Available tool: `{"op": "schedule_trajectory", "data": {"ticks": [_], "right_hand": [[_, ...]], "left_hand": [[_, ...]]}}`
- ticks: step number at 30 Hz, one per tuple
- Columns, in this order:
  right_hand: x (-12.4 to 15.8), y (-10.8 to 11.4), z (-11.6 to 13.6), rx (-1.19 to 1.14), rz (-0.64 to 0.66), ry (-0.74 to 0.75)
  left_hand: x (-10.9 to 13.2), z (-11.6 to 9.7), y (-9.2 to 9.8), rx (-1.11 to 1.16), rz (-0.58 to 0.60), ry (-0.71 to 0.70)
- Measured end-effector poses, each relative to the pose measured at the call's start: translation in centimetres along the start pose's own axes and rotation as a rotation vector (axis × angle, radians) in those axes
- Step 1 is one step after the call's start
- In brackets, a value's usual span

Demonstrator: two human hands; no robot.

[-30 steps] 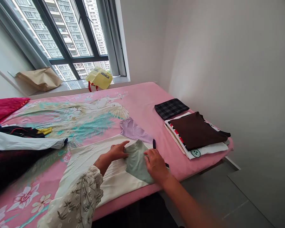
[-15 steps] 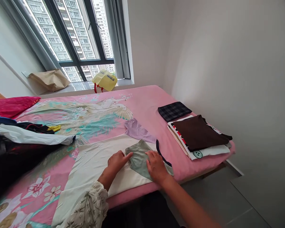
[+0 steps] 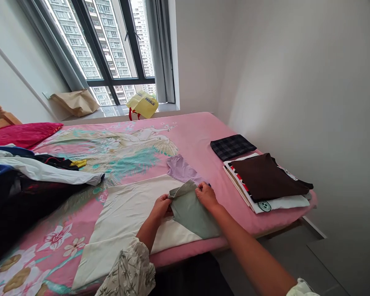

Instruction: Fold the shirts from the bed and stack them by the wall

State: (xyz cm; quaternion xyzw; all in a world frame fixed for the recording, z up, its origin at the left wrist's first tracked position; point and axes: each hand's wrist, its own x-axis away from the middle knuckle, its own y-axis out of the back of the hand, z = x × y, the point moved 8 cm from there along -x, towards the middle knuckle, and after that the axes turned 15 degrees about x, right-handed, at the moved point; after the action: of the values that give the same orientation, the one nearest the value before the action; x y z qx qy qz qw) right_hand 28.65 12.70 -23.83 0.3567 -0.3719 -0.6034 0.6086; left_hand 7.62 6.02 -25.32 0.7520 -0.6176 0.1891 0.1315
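Observation:
A small grey-green garment [image 3: 195,213] lies over a cream cloth [image 3: 132,201] near the front edge of the bed, its upper edge raised. My left hand [image 3: 161,206] pinches the left corner of that edge. My right hand [image 3: 206,194] grips the same edge on the right, fingers closed on the fabric. Just beyond is a lilac piece of cloth [image 3: 182,168]; whether it belongs to the same garment I cannot tell. My right hand hides most of a dark trim there.
Folded clothes with a brown top [image 3: 265,176] form a stack at the right, beside folded dark plaid cloth [image 3: 232,146]. Loose clothes [image 3: 40,172] are heaped at the left. A yellow bag [image 3: 143,105] and a brown paper bag [image 3: 77,102] are by the window.
Both hands were resting on the flat grey-green garment. Now they grip its far edge and have lifted it a little. The view has shifted slightly left.

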Motion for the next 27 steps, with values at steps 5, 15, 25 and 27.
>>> {"op": "schedule_trajectory", "data": {"ticks": [5, 15, 25, 27], "right_hand": [[0.1, 0.9, -0.6, -0.041, -0.029, 0.006], [6.6, -0.4, 6.4, 0.150, -0.076, 0.561], [5.7, -2.5, 5.5, 0.367, -0.026, 0.478], [5.6, -2.9, 5.2, 0.377, 0.044, 0.494]], "left_hand": [[0.5, -1.0, 1.0, -0.111, -0.154, -0.126], [4.5, -0.5, -4.3, -1.138, 0.023, -0.737], [4.3, -1.1, -4.0, -1.261, 0.017, -0.637], [4.1, -0.7, -4.0, -1.261, 0.018, -0.671]]}}
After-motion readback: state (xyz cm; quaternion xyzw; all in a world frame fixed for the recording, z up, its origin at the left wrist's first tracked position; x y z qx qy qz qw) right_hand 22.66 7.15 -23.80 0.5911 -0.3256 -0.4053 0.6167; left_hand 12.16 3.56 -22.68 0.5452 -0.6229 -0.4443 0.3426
